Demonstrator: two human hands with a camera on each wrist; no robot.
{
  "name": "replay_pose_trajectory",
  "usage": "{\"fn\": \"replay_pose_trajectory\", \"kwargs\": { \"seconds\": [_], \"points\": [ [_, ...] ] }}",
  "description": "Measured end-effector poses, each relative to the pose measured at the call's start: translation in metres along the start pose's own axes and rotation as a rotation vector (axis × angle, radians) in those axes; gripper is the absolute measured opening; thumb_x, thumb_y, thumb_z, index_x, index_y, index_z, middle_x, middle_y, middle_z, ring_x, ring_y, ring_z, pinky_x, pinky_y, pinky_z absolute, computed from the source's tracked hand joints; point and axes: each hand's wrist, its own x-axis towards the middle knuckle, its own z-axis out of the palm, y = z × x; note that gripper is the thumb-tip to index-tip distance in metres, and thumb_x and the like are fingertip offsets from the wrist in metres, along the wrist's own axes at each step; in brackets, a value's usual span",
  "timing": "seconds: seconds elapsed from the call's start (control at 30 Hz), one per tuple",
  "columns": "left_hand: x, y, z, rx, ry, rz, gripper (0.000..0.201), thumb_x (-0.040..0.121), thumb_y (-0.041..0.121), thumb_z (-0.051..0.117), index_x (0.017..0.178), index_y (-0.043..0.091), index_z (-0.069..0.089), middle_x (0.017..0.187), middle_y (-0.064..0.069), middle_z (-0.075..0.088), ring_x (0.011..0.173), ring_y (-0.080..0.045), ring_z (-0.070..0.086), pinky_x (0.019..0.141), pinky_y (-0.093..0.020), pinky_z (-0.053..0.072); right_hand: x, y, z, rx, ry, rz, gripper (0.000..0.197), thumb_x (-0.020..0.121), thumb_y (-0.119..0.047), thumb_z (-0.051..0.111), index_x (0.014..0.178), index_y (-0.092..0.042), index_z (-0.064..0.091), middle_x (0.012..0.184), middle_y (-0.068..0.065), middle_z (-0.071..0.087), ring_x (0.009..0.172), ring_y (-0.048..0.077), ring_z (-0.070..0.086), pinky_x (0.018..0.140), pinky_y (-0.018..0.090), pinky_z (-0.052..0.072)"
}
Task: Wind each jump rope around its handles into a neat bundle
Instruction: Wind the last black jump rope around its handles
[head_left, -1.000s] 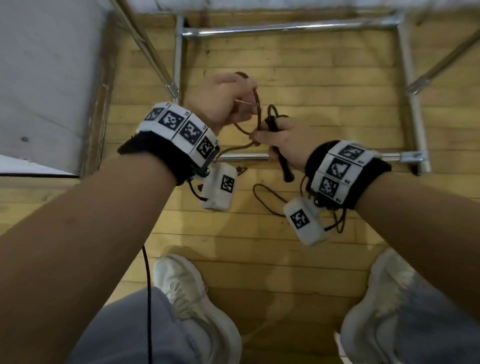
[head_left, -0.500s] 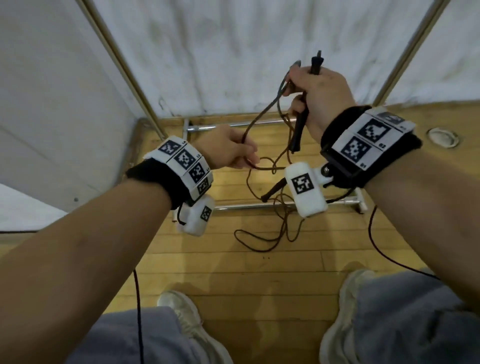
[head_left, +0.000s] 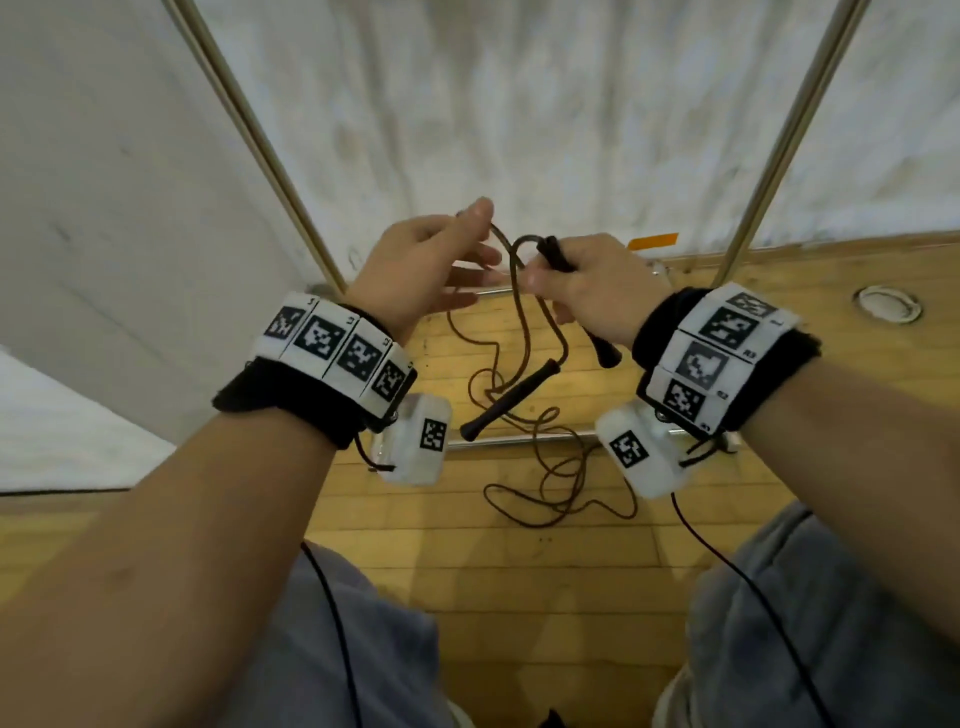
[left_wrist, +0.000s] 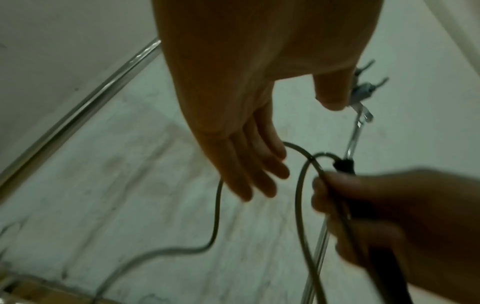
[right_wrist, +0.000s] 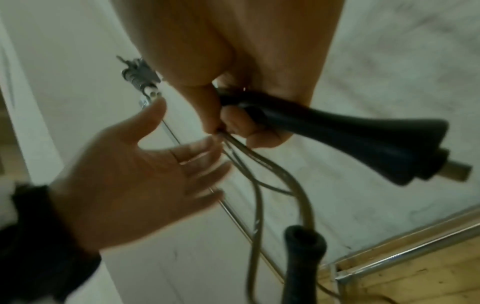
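The right hand (head_left: 592, 291) squeezes one black handle (right_wrist: 350, 139) and some cord loops, the left hand (head_left: 421, 270) is flat and holds nothing, and the jump rope (head_left: 540, 457) hangs in a messy pile, so it may knot when pulled.

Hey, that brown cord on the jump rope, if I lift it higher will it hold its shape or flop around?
Probably flop: the cord sags in loose curves from the right hand and lies in tangled loops on the floor. It looks thin and light. The free handle dangling on it would likely swing and tug the loops.
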Motion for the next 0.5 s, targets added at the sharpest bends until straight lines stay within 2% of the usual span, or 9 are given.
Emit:
{"fn": "replay_pose_trajectory", "kwargs": {
  "seconds": [0.1, 0.17, 0.23, 0.27, 0.33, 0.4, 0.5],
  "points": [
    [0.000, -0.018, 0.002, 0.387, -0.226, -0.079, 0.041, 0.074, 0.040, 0.067, 0.113, 0.027, 0.064, 0.105, 0.009, 0.070, 0.101, -0.009, 0.064, 0.093, -0.035, 0.046, 0.007, -0.006, 0.008, 0.162, 0.058, 0.013, 0.020, 0.091, -0.023, 0.054, 0.075, -0.012, 0.060, 0.059, -0.002, 0.046, 0.056, 0.017, 0.046, 0.061, 0.033, 0.041],
    [0.002, -0.031, 0.009, 0.570, -0.309, -0.089, 0.040, 0.078, 0.032, 0.071, 0.116, 0.025, 0.062, 0.103, 0.009, 0.068, 0.098, -0.007, 0.063, 0.090, -0.030, 0.048, 0.011, -0.006, 0.012, 0.314, 0.052, 0.062, 0.015, 0.092, -0.018, 0.052, 0.079, -0.011, 0.055, 0.058, 0.000, 0.042, 0.050, 0.015, 0.042, 0.060, 0.033, 0.040],
    [0.003, -0.042, 0.014, 0.573, -0.302, -0.067, 0.024, 0.085, 0.026, 0.069, 0.107, 0.020, 0.063, 0.100, 0.003, 0.069, 0.085, -0.003, 0.065, 0.072, -0.018, 0.051, 0.014, -0.002, 0.014, 0.467, 0.052, 0.123, 0.013, 0.094, -0.015, 0.050, 0.082, -0.011, 0.052, 0.059, 0.000, 0.040, 0.047, 0.014, 0.040, 0.060, 0.033, 0.042],
    [0.003, -0.045, 0.015, 0.527, -0.290, -0.067, 0.017, 0.086, 0.025, 0.067, 0.102, 0.020, 0.063, 0.099, 0.001, 0.070, 0.081, -0.001, 0.065, 0.069, -0.017, 0.049, 0.016, 0.000, 0.014, 0.523, 0.072, 0.143, 0.014, 0.095, -0.015, 0.049, 0.081, -0.011, 0.051, 0.059, 0.000, 0.041, 0.046, 0.013, 0.041, 0.059, 0.031, 0.043],
    [0.006, -0.046, 0.011, 0.521, -0.275, -0.031, 0.011, 0.089, 0.035, 0.062, 0.096, 0.028, 0.067, 0.095, 0.014, 0.071, 0.086, 0.007, 0.062, 0.077, -0.021, 0.044, 0.020, 0.003, 0.011, 0.636, 0.138, 0.167, 0.016, 0.095, -0.014, 0.049, 0.079, -0.011, 0.050, 0.058, -0.001, 0.042, 0.044, 0.012, 0.041, 0.052, 0.026, 0.043],
    [0.009, -0.044, 0.005, 0.550, -0.330, -0.029, 0.009, 0.087, 0.044, 0.062, 0.088, 0.038, 0.069, 0.087, 0.027, 0.068, 0.087, 0.012, 0.058, 0.081, -0.024, 0.040, 0.025, 0.005, 0.007, 0.776, 0.192, 0.215, 0.015, 0.096, -0.013, 0.048, 0.081, -0.011, 0.050, 0.057, 0.000, 0.042, 0.042, 0.012, 0.039, 0.049, 0.025, 0.042],
    [0.012, -0.047, 0.005, 0.608, -0.459, -0.111, 0.014, 0.079, 0.039, 0.068, 0.092, 0.041, 0.065, 0.099, 0.020, 0.067, 0.100, -0.002, 0.060, 0.096, -0.034, 0.044, 0.029, 0.007, 0.003, 0.896, 0.221, 0.296, 0.012, 0.097, -0.014, 0.048, 0.086, -0.010, 0.049, 0.062, 0.001, 0.044, 0.043, 0.011, 0.038, 0.050, 0.025, 0.043]
  ]
}}
